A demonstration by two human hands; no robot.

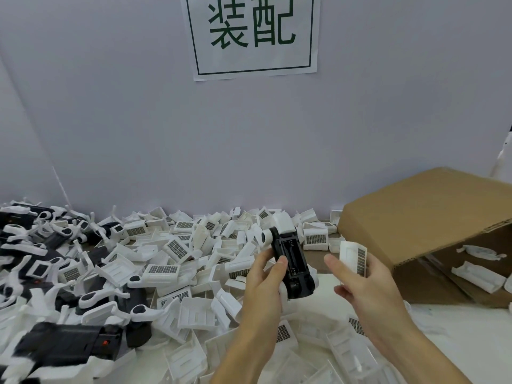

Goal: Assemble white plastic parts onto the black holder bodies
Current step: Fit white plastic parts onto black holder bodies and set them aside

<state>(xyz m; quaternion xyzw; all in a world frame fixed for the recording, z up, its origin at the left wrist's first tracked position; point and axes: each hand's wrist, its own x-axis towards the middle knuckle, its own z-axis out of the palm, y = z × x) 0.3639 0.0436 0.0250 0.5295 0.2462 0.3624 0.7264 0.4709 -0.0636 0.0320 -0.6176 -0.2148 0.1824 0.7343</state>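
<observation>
My left hand grips a black holder body above the table, thumb across its open inner side; a white part sits at its far end. To its right, my right hand holds a white plastic part with a dark grid panel, index finger stretched toward the holder. The two pieces are a short gap apart. A big heap of loose white parts covers the table behind and below my hands.
Assembled black-and-white holders lie piled at the left. A tipped cardboard box with white pieces inside stands at the right. A grey wall with a paper sign closes the back.
</observation>
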